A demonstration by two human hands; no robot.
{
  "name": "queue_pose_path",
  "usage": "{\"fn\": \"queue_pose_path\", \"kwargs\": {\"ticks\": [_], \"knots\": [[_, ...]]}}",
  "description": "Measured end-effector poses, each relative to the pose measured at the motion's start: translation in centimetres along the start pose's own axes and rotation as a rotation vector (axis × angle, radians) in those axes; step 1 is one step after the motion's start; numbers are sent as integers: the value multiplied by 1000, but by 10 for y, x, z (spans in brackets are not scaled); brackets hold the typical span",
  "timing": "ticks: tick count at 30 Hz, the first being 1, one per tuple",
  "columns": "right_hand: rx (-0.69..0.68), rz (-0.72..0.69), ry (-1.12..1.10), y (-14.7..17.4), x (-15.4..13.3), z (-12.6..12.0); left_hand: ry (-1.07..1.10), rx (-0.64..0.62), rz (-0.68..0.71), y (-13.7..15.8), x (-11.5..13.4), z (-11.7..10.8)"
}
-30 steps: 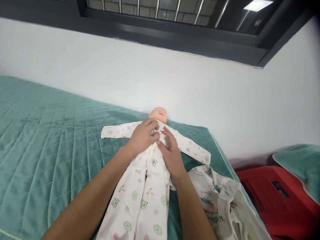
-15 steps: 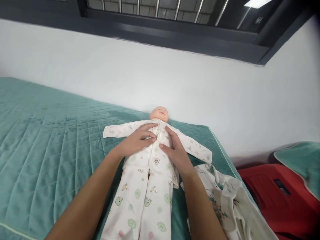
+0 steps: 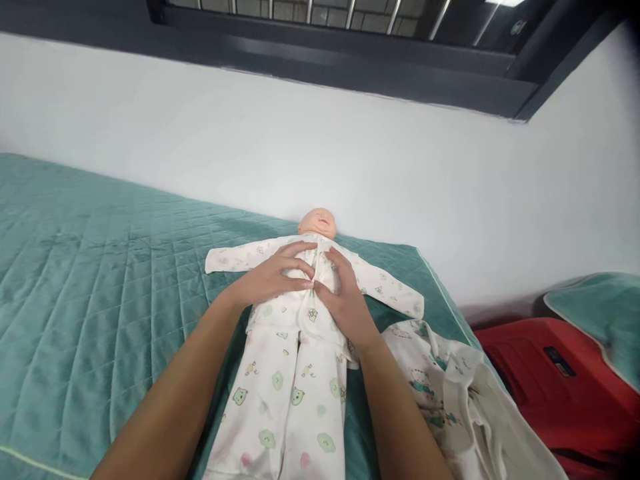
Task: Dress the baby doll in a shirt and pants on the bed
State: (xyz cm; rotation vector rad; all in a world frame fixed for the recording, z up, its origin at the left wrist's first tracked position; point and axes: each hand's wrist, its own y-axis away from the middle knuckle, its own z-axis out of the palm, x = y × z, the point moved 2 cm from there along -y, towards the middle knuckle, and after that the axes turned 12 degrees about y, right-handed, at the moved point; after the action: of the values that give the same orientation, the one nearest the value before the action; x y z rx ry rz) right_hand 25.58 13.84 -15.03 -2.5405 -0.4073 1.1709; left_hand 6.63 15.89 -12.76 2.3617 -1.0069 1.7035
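Observation:
A baby doll (image 3: 318, 223) lies on its back, head toward the wall, arms spread out. It wears a white printed jacket (image 3: 313, 319) and matching trousers (image 3: 280, 400). At the jacket's front opening, my left hand (image 3: 280, 272) pinches the fabric edge between thumb and fingers. From the other side my right hand (image 3: 345, 297) has its thumb against the same spot, meeting the left thumb, with its index finger resting higher on the chest. A button at this point is mostly covered by my fingertips.
A green quilted cover (image 3: 125, 287) lies under the doll. Crumpled white printed clothing (image 3: 450, 393) rests to the right of its legs. Beyond the bed's right edge is a red plastic object (image 3: 555, 380) with green cloth (image 3: 600, 320) over it. A white wall (image 3: 225, 140) stands behind.
My thumbs have come together at the jacket's front, where a gap showed the button before. My right hand has moved slightly left. The view has tilted a little.

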Motion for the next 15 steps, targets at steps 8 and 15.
{"fn": "queue_pose_path", "kwargs": {"ticks": [8, 15], "knots": [[-31, 25, -111, -1, 2, -3, -120, 72, 40, -3, 9, 10], [23, -44, -180, -1, -4, -9, -265, 221, 109, -6, 17, 26]]}}
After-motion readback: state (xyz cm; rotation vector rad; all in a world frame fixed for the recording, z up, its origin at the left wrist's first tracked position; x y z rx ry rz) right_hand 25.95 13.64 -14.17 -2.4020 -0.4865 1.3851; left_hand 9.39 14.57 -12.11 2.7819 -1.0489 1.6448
